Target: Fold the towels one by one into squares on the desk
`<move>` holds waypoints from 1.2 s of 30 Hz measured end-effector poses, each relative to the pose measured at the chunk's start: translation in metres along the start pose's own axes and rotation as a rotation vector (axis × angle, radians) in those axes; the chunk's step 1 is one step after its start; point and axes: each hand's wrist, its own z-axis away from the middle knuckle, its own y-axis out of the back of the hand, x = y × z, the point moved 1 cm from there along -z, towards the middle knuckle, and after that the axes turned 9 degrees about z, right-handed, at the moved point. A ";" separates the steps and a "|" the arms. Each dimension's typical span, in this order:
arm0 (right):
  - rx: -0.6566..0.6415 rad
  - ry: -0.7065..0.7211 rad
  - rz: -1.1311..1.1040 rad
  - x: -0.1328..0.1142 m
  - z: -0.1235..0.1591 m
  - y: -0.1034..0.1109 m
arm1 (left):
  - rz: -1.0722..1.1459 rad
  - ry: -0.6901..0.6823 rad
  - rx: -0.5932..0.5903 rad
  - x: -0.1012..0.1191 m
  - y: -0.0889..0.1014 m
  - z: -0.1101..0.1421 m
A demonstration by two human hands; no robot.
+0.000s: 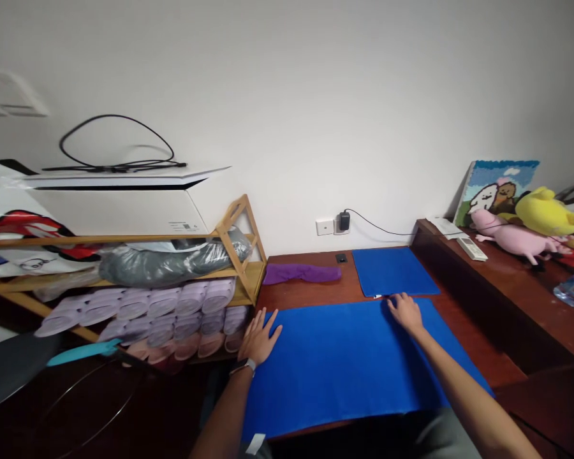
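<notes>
A large blue cloth [335, 363] is spread flat over the front of the brown desk [310, 295]. My left hand [259, 338], with a watch on its wrist, lies with fingers spread on the cloth's left edge. At the cloth's far right edge rests my right hand [405, 312], its fingers stretched out and bent a little downward. Just beyond its fingertips lies a smaller folded blue cloth [395, 271] with a white tag. A crumpled purple cloth [301, 274] is at the back left of the desk, touched by neither hand.
To the left stands a wooden rack [246, 280] with rows of lilac slippers [162, 303] and a white box [119, 210] on top. A charger [344, 221] is plugged into the wall. A raised ledge on the right carries a remote control [472, 249] and a pink plush toy [511, 237].
</notes>
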 end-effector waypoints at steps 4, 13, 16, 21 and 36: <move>-0.072 -0.071 -0.124 -0.048 -0.010 0.002 | -0.002 0.007 -0.016 0.001 0.002 0.001; -0.055 -0.123 -0.089 -0.067 -0.022 -0.010 | 0.017 0.015 -0.015 0.000 0.001 0.004; -0.023 -0.083 -0.065 -0.066 -0.020 -0.009 | 0.026 0.018 -0.006 0.001 0.002 0.004; 0.045 0.008 -0.038 -0.066 -0.017 -0.009 | 0.036 0.022 -0.020 0.000 0.002 0.003; 0.082 0.306 0.077 -0.068 -0.004 -0.007 | 0.029 0.024 -0.003 0.000 0.002 0.002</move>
